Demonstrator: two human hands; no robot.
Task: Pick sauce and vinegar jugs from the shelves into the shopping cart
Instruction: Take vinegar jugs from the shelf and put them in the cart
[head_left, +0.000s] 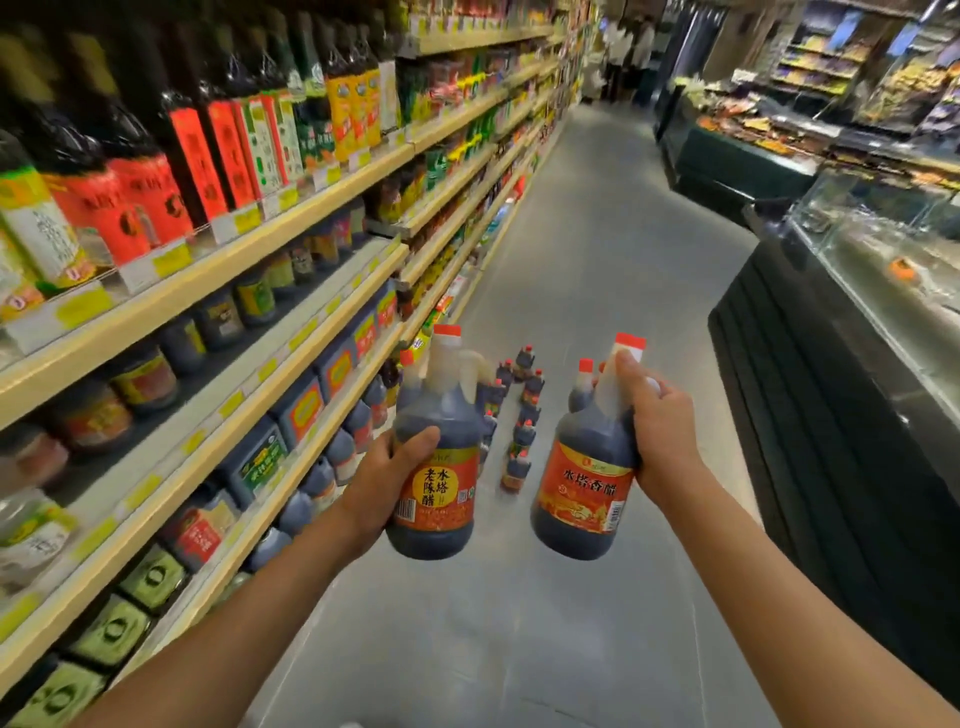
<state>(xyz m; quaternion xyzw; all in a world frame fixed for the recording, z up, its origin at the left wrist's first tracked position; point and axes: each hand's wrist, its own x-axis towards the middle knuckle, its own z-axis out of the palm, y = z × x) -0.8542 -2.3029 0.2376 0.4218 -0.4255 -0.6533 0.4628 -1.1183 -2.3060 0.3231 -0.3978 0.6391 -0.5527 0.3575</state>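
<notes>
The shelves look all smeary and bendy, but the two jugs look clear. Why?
Head view: the shelves at the left edge are smeared by motion blur and bowed by the wide-angle lens; the left jug and right jug, near the centre, are sharp enough to show their labels; the glass counter at right carries glare.

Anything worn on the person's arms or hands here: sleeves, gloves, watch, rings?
Nothing shows. The left hand and right hand are ungloved, no rings visible. The left forearm and right forearm are bare to the frame edge: no sleeve, watch or band.
</notes>
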